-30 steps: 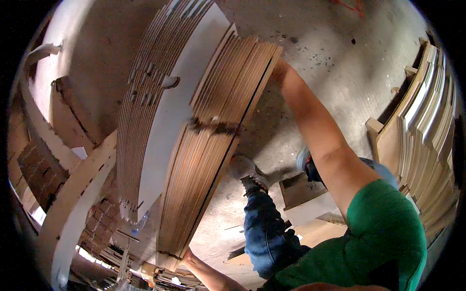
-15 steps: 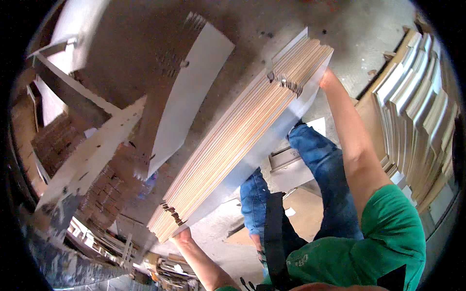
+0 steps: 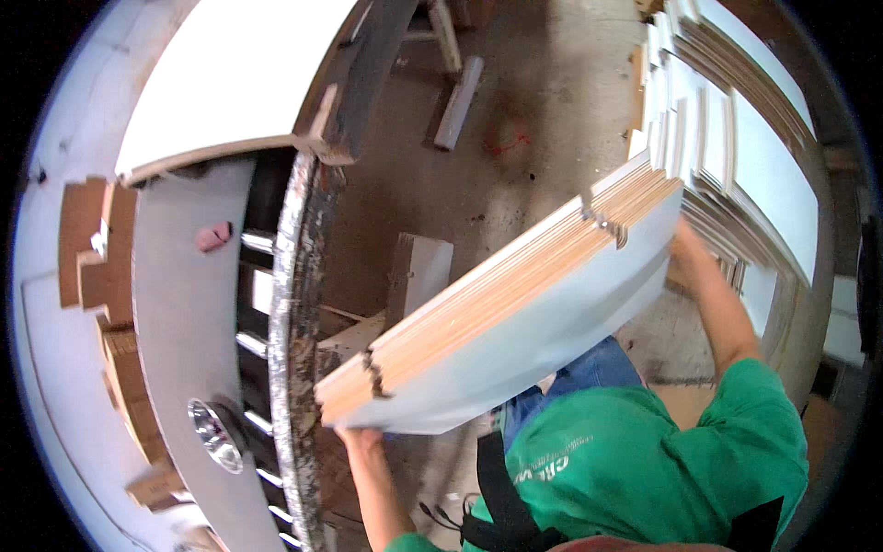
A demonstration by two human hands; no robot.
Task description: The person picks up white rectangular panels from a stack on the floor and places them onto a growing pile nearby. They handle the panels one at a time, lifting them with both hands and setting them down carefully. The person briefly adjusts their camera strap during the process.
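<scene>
A thick stack of white-faced boards [image 3: 543,317] spans the space in front of my body, tilted so that its right end is higher and farther away. Its tan layered edges face up, and dark notches cut across them near both ends. At the lower left corner my left hand [image 3: 357,438] grips the stack from below, fingers mostly hidden under it. The right end is held by my right hand [image 3: 682,244], its fingers out of sight behind the outer white face.
Left of the stack runs a roller conveyor [image 3: 276,340] with a worn metal rail. Beyond it a grey surface [image 3: 175,304] bears a shiny metal bowl-shaped thing [image 3: 216,435] and a pinkish lump [image 3: 214,236]. A white panel [image 3: 239,64] lies above. Piled white boards [image 3: 768,184] stand right; scraps [image 3: 460,103] lie on the floor.
The stack has come up and swung to a flatter slant, its right end shifting right, still in both hands. The view has turned, bringing the conveyor and grey surface in at left.
</scene>
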